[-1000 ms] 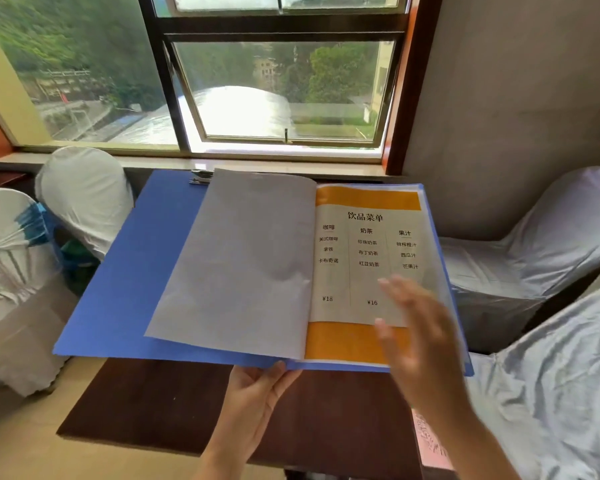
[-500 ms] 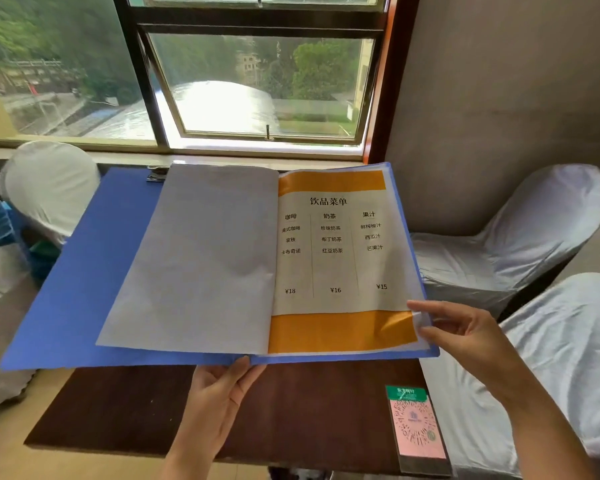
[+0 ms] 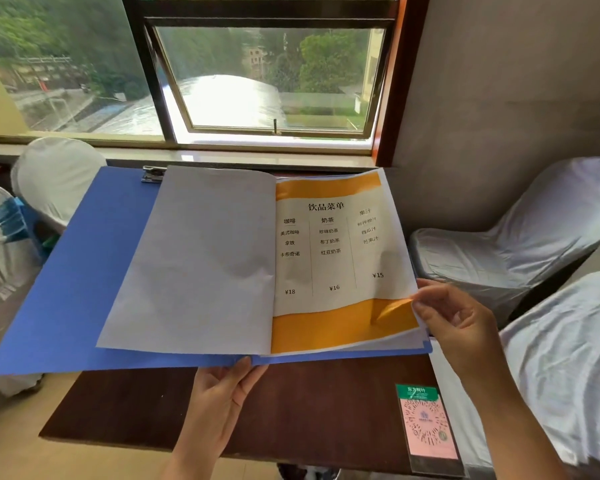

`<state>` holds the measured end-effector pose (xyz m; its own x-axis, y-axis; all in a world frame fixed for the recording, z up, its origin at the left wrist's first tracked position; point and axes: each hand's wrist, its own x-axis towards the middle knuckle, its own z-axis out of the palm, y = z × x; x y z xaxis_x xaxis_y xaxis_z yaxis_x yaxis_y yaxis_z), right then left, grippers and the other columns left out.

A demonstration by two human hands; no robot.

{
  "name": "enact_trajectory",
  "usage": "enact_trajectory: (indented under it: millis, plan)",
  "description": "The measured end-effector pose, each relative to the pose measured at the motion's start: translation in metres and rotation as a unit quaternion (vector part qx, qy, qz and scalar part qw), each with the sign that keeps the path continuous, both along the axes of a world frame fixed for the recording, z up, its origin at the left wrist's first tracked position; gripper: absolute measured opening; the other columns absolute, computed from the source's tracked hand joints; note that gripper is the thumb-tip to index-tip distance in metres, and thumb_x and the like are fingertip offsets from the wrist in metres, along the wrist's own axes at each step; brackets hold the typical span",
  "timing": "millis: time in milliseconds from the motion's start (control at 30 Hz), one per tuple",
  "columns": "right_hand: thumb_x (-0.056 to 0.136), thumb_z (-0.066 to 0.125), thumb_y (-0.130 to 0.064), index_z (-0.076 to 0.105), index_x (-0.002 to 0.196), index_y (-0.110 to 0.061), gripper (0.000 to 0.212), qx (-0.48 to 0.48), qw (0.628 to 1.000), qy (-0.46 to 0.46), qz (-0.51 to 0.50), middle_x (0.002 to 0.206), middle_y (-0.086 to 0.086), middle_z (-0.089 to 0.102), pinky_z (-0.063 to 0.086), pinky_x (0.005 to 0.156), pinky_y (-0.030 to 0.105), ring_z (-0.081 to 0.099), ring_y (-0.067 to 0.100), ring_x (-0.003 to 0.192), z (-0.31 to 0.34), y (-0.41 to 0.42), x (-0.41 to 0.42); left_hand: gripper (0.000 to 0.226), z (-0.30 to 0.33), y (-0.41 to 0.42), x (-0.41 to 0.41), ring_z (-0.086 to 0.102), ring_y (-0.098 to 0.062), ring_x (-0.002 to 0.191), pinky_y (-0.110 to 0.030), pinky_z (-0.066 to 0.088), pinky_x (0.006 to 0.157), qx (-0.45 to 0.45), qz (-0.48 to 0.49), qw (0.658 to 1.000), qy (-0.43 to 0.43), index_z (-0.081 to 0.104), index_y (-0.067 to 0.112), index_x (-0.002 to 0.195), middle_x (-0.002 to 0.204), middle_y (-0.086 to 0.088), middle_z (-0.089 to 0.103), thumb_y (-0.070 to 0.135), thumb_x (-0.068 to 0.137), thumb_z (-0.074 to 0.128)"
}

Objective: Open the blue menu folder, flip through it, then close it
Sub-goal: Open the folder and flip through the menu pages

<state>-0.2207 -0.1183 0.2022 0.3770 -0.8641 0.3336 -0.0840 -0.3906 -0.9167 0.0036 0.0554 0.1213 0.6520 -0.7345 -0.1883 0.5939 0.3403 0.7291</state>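
Note:
The blue menu folder (image 3: pixel 70 282) lies open above the dark table, its left cover spread wide. A blank grey page (image 3: pixel 201 261) is turned over onto the left side. On the right sits a drinks page (image 3: pixel 329 258) with orange bands and printed prices. My left hand (image 3: pixel 222 386) holds the folder from below at the spine, fingers under its front edge. My right hand (image 3: pixel 454 320) pinches the lower right corner of the drinks page, which is lifted and curled. More pages lie under it.
A dark wooden table (image 3: pixel 291 410) carries a pink QR-code stand (image 3: pixel 426 427) at its front right. White-covered chairs stand at the right (image 3: pixel 520 251) and left (image 3: pixel 52 178). A window (image 3: pixel 264 81) and its sill are just behind the folder.
My right hand came down from over the page to its lower right corner and has pinched it; the corner now curls upward. The left hand keeps its hold under the spine.

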Motion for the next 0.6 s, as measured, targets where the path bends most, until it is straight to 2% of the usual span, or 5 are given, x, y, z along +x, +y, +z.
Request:
enact_trajectory:
  millis: [67, 200, 367, 467, 600]
  plan:
    - [0.084, 0.052, -0.032, 0.062, 0.105, -0.034, 0.023, 0.123, 0.981, -0.135, 0.070, 0.103, -0.012, 0.073, 0.060, 0.070, 0.026, 0.068, 0.021, 0.098, 0.000, 0.004, 0.008, 0.038, -0.001, 0.000, 0.001, 0.071, -0.023, 0.094, -0.032, 0.060, 0.064, -0.002, 0.000, 1.000, 0.004, 0.061, 0.020, 0.105, 0.096, -0.003, 0.075, -0.007, 0.080, 0.050]
    - [0.086, 0.040, -0.050, 0.052, 0.127, -0.033, 0.046, 0.362, 0.823, -0.389, 0.201, 0.116, 0.008, 0.069, 0.056, 0.085, 0.039, 0.065, 0.024, 0.107, 0.001, 0.017, 0.032, 0.038, -0.004, -0.001, 0.003, 0.069, -0.025, 0.098, -0.032, 0.060, 0.064, -0.006, -0.005, 1.000, 0.004, 0.062, 0.022, 0.107, 0.104, -0.006, 0.072, -0.006, 0.083, 0.050]
    - [0.090, 0.046, -0.043, 0.061, 0.107, -0.045, 0.023, 0.193, 0.965, -0.092, 0.153, 0.123, -0.010, 0.063, 0.052, 0.079, 0.013, 0.061, -0.006, 0.101, 0.004, 0.047, 0.078, 0.043, -0.007, -0.005, 0.006, 0.067, -0.025, 0.104, -0.032, 0.059, 0.069, -0.023, -0.025, 0.999, -0.028, 0.064, 0.022, 0.110, 0.111, -0.006, 0.072, -0.002, 0.076, 0.055]
    - [0.090, 0.030, -0.048, 0.024, 0.128, -0.060, 0.041, 0.064, 0.981, 0.014, 0.182, 0.151, -0.025, 0.018, 0.023, 0.112, 0.026, 0.024, -0.007, 0.134, 0.000, 0.069, 0.103, 0.041, -0.010, -0.008, 0.006, 0.066, -0.025, 0.104, -0.032, 0.058, 0.072, -0.040, -0.028, 0.998, -0.045, 0.065, 0.017, 0.111, 0.112, -0.008, 0.071, -0.004, 0.077, 0.054]
    - [0.098, 0.028, -0.040, 0.006, 0.139, -0.054, 0.048, -0.125, 0.961, 0.128, 0.211, 0.155, -0.025, -0.001, 0.000, 0.114, 0.024, -0.008, -0.004, 0.141, -0.007, 0.095, 0.131, 0.034, -0.004, -0.008, -0.002, 0.072, -0.022, 0.087, -0.026, 0.059, 0.066, -0.001, -0.069, 0.991, -0.116, 0.060, 0.001, 0.112, 0.092, -0.012, 0.076, 0.010, 0.080, 0.055]
